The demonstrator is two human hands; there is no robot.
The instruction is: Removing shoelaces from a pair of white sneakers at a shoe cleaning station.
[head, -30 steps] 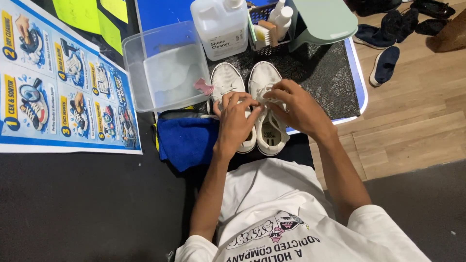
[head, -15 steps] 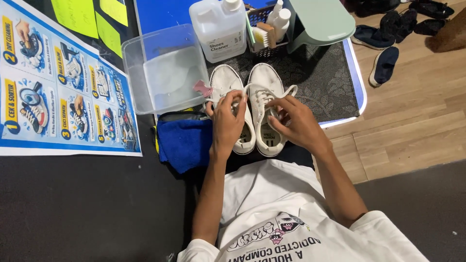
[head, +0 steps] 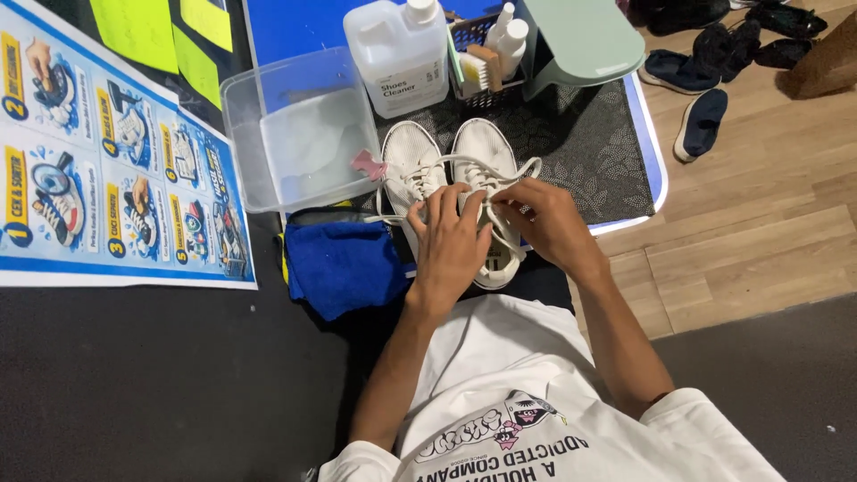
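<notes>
The pair of white sneakers (head: 460,183) stands side by side, toes pointing away from the person, on the dark speckled mat (head: 580,152), near its front edge. The left hand (head: 451,245) lies flat over the throat of the right-hand shoe, fingers pressed together and bearing down on the lacing. The right hand (head: 544,223) is beside it at the same shoe, thumb and forefinger pinching a white lace (head: 500,165) whose loop arcs up toward the toe.

Handling, as judged: the shoes look light, with soft, yielding uppers and firmer soles; best held at heel or sole. The lace is thin, limp and likely to slip, so a fingertip pinch suits it.

At the mat's left edge sits a clear plastic tub (head: 295,134), with a blue cloth (head: 344,263) just in front of it. At the far edge stand a white jug of cleaner (head: 402,58), a basket holding a brush (head: 482,67) and a pale green stool (head: 580,40).

Not determinable: the eyelets and tongue under both hands, the heels of both shoes, and the tub's contents beyond a small pink item (head: 368,165) at its corner.
</notes>
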